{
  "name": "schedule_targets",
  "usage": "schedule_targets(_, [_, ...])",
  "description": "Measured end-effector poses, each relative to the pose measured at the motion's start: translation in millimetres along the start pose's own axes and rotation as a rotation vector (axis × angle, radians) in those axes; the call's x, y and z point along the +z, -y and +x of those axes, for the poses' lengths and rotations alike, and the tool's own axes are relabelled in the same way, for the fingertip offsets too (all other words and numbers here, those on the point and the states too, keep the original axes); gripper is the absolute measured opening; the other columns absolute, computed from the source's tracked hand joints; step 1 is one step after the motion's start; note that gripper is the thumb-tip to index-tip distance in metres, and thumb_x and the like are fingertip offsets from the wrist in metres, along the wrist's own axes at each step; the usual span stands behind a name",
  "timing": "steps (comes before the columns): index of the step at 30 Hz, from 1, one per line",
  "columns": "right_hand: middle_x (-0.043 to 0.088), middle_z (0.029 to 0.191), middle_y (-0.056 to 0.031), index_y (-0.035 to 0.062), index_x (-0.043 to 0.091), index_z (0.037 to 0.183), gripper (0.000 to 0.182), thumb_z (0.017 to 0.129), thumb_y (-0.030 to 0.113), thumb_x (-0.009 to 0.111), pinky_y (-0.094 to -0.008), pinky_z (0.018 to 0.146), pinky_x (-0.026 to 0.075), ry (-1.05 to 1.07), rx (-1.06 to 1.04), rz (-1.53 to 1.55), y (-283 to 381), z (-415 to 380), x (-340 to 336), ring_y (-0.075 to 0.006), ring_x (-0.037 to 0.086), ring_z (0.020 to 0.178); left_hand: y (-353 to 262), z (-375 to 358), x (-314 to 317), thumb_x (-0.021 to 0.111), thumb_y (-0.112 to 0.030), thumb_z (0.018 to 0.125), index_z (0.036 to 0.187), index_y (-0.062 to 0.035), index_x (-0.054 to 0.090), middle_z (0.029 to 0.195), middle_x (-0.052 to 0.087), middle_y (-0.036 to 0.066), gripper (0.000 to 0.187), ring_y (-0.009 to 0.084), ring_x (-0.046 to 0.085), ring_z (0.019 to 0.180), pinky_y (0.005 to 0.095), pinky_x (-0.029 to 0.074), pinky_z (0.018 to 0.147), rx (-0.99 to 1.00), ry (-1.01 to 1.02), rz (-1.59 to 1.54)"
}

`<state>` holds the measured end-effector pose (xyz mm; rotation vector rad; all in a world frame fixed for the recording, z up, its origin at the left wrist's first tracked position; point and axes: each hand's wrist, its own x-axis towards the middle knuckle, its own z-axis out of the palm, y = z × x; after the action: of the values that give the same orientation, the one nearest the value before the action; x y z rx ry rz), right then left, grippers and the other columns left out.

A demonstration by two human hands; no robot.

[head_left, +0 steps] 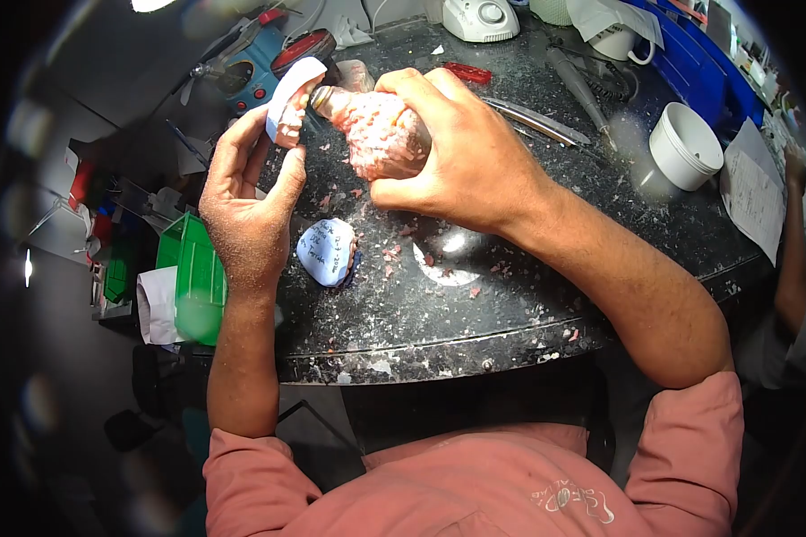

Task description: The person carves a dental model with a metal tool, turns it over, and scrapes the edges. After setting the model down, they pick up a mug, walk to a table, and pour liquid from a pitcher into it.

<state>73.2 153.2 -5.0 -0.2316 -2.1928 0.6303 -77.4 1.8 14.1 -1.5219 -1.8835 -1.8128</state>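
Note:
My left hand (255, 197) is closed on a white dental cast (291, 101) and holds it upright, its toothed side facing right. In my right hand (461, 148) is a bulky tool (381, 134) crusted with pinkish wax-like material; its narrow metal end (322, 98) points left, right beside the cast. Whether the two touch is hard to tell. Below them on the dark worktop lies a second cast (328, 252), handwriting on its pale base. Pink crumbs are scattered around it.
Behind are a blue device (255, 67), a white control box (480, 20), a red object (467, 72) and metal tools (537, 121). To the right stand a corded handpiece (579, 89), a white tub (685, 146) and paper (752, 188). Green bins (201, 282) are left. Another person's arm (793, 242) shows far right.

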Motion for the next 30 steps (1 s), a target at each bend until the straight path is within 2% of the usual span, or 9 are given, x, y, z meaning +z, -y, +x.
schedule_targets(7, [0.057,0.107,-0.0255,-0.0018,0.049,0.116,0.074,0.064,0.039,0.081,-0.0459,0.087,0.052,-0.061,0.154,0.07,-5,4,2,-0.0403,0.062,0.101,-5,2,3,0.066,0.008,0.084,0.12,0.0076,0.055,0.115,0.064,0.019,0.037,0.0226,0.064,0.108,0.0328,0.05,0.099,-0.134,0.029,-0.191])
schedule_targets(9, [0.063,0.108,-0.0191,0.0018,0.055,0.115,0.063,0.065,0.031,0.08,-0.0387,0.092,0.049,-0.08,0.185,0.049,-6,4,2,-0.031,0.062,0.104,-4,2,3,0.065,0.008,0.086,0.12,0.0085,0.054,0.114,0.065,0.02,0.036,0.0232,0.065,0.107,0.0325,0.051,0.097,-0.137,0.042,-0.214])
schedule_targets(13, [0.062,0.109,-0.0193,0.0017,0.054,0.116,0.064,0.065,0.031,0.08,-0.0389,0.093,0.049,-0.055,0.204,0.092,-5,3,2,-0.0316,0.062,0.105,-3,3,2,0.066,0.007,0.085,0.119,0.0088,0.054,0.115,0.064,0.02,0.036,0.0229,0.064,0.108,0.0329,0.05,0.098,-0.165,0.039,-0.255])
schedule_targets(15, [0.057,0.109,-0.0251,-0.0014,0.049,0.119,0.076,0.063,0.037,0.082,-0.0443,0.089,0.051,-0.058,0.144,0.081,-6,3,5,-0.0389,0.061,0.103,-2,3,0,0.066,0.007,0.085,0.119,0.0086,0.055,0.116,0.064,0.02,0.036,0.0226,0.064,0.109,0.0332,0.05,0.099,-0.173,0.032,-0.266])
schedule_targets(18, [0.057,0.109,-0.0248,-0.0006,0.049,0.121,0.076,0.063,0.037,0.082,-0.0441,0.09,0.051,-0.037,0.144,0.085,-6,2,4,-0.0387,0.06,0.103,2,4,-3,0.067,0.004,0.086,0.119,0.0076,0.055,0.116,0.063,0.018,0.036,0.0225,0.063,0.11,0.0341,0.049,0.1,-0.242,0.021,-0.384])
schedule_targets(23, [0.057,0.107,-0.0239,0.0002,0.049,0.121,0.076,0.064,0.037,0.081,-0.0442,0.089,0.051,-0.032,0.12,0.09,-8,1,7,-0.0389,0.06,0.102,9,7,-7,0.063,-0.007,0.09,0.118,0.005,0.058,0.115,0.064,0.015,0.03,0.0246,0.063,0.109,0.0392,0.048,0.102,-0.404,0.02,-0.65])
schedule_targets(27, [0.057,0.107,-0.0239,0.0003,0.049,0.121,0.075,0.064,0.038,0.08,-0.0449,0.087,0.051,0.017,0.103,0.1,-6,0,7,-0.0395,0.061,0.099,16,8,-14,0.064,-0.012,0.091,0.11,0.0048,0.063,0.116,0.063,0.02,0.026,0.0309,0.06,0.116,0.0459,0.043,0.108,-0.573,0.028,-0.844])
schedule_targets(28, [0.057,0.107,-0.0239,0.0003,0.049,0.121,0.075,0.064,0.038,0.08,-0.0449,0.087,0.051,0.019,0.102,0.102,-5,-1,8,-0.0395,0.061,0.099,18,7,-16,0.061,-0.013,0.091,0.116,0.0103,0.055,0.123,0.059,0.024,0.035,0.0351,0.054,0.123,0.0504,0.037,0.113,-0.577,0.016,-0.849])
schedule_targets(30, [0.057,0.105,-0.0237,0.001,0.05,0.119,0.072,0.064,0.038,0.08,-0.0453,0.085,0.052,0.039,0.065,0.053,-5,-2,8,-0.0401,0.062,0.097,17,8,-15,0.061,-0.013,0.091,0.116,0.011,0.055,0.123,0.058,0.025,0.036,0.0352,0.054,0.123,0.0506,0.037,0.113,-0.614,-0.01,-0.892])
